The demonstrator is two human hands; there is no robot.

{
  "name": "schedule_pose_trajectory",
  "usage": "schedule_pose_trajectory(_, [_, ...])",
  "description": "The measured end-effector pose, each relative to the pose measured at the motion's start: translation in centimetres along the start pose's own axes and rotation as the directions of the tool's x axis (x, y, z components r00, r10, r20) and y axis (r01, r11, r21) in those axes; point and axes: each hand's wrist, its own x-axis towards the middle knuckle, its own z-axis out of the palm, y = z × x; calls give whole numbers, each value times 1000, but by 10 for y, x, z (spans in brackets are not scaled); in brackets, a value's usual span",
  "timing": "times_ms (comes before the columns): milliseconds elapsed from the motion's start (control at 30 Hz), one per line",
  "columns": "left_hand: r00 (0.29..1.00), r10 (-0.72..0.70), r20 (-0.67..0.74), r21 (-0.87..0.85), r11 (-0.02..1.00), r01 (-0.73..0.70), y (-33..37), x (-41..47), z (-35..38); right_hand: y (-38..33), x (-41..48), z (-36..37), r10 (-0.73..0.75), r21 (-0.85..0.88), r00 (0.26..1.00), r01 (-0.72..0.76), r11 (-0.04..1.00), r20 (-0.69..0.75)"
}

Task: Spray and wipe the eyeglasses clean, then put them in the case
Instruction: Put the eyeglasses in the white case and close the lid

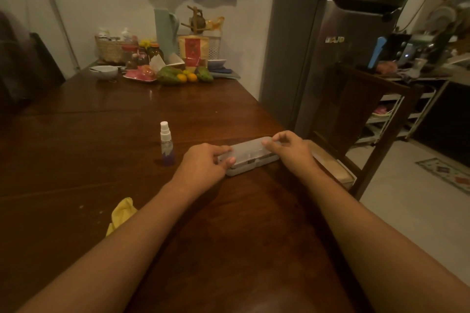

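A translucent grey glasses case [250, 155] lies closed on the brown wooden table [127, 134] near its right edge. My left hand [206, 162] grips the case's left end, thumb on the front and fingers on the lid. My right hand [290, 148] pinches the lid at the right end. The eyeglasses themselves are not visible; a dim shape shows through the case wall. A small spray bottle [166, 143] with a white nozzle stands upright left of the case. A yellow cloth [122, 213] lies crumpled beside my left forearm.
At the table's far end stand a basket [112, 49], jars, a bowl [104, 71], a pink plate and fruit [183, 75]. A wooden chair [356, 119] is tucked in at the right edge, with a fridge [343, 46] behind it.
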Motion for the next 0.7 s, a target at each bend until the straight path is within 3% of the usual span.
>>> schedule_pose_trajectory(300, [993,-102,59,117,989,94,11,0,0,2,-11,0,-24,-129,987,45,991,160])
schedule_pose_trajectory(500, [979,-155,133,188,974,128,22,-1,-2,2,-17,4,-8,-294,995,37,955,99])
schedule_pose_trajectory(600, [981,-137,141,259,961,97,26,-3,-4,1,-19,4,-79,-323,996,92,942,51])
schedule_pose_trajectory(700, [988,-85,129,377,926,30,29,-9,-9,0,-22,3,-266,-393,964,256,883,30])
